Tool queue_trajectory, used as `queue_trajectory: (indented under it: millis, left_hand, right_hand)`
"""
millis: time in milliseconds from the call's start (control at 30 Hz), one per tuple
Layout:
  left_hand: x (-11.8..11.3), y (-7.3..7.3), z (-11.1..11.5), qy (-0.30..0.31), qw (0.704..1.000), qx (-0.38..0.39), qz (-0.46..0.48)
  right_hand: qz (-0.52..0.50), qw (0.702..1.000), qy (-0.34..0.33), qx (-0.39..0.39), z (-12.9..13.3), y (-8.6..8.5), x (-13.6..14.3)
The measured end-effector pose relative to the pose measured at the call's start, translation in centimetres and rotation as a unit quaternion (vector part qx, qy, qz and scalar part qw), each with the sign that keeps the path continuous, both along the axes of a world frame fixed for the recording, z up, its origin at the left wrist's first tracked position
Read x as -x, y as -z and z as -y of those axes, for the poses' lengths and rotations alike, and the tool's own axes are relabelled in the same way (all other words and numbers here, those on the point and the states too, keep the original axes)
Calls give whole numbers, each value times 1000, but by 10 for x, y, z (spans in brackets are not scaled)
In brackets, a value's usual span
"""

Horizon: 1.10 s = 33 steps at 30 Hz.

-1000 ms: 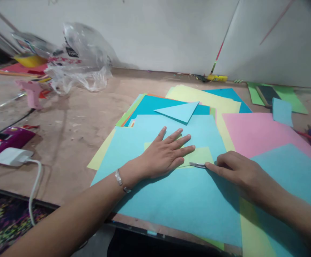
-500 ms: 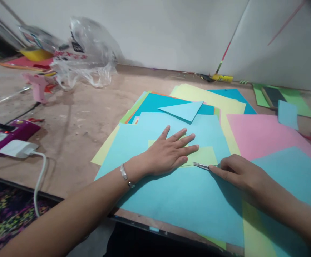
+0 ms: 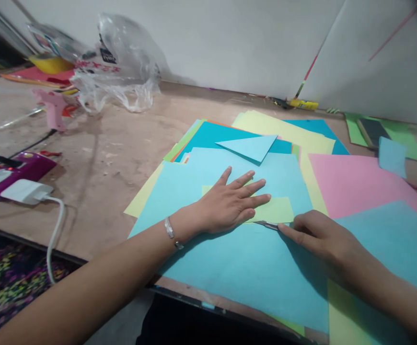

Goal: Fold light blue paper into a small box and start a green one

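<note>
My left hand (image 3: 232, 201) lies flat with fingers spread on a small pale green paper (image 3: 278, 210), which rests on a large light blue sheet (image 3: 244, 268). My right hand (image 3: 312, 235) is closed around a thin metal craft knife (image 3: 269, 225). The knife's tip is at the lower edge of the green paper, just right of my left hand. Beyond my fingers, a folded light blue paper triangle (image 3: 253, 147) lies on the stacked sheets.
Pink paper (image 3: 355, 182) and more coloured sheets lie to the right. At the left are a purple power strip (image 3: 32, 165), a white charger (image 3: 27, 190), a pink glue gun (image 3: 54, 110) and a plastic bag (image 3: 122, 67). The table edge runs close below.
The knife in my right hand has moved slightly left along the green paper's lower edge. My left hand stays spread on the paper. The view has shifted a little.
</note>
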<state>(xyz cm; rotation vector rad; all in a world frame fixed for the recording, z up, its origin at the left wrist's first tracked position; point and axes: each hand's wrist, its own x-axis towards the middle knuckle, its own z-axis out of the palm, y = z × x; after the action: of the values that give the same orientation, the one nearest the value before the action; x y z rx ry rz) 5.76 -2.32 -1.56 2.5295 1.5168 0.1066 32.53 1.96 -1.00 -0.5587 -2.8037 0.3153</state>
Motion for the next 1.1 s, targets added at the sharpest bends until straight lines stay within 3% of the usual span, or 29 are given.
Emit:
queue_trajectory:
  millis: [267, 400, 567, 733, 867, 1100]
  left_hand:
    - [2, 0, -1, -1, 1000, 5, 9]
    - [-9, 3, -1, -10, 1000, 2, 11]
    - [-24, -3, 1, -69, 994, -41, 71]
    - [9, -16, -2, 34, 997, 32, 56]
    - [33, -16, -7, 17, 996, 73, 42]
    - [29, -15, -7, 4, 998, 64, 27]
  right_hand:
    - [21, 998, 25, 56, 12, -8, 14]
    - [0, 1000, -18, -4, 6, -8, 10]
    - [9, 997, -46, -55, -8, -3, -3]
    - [3, 998, -41, -39, -9, -2, -6]
    - [0, 999, -48, -11, -10, -3, -6]
    - [-13, 997, -74, -14, -10, -4, 2]
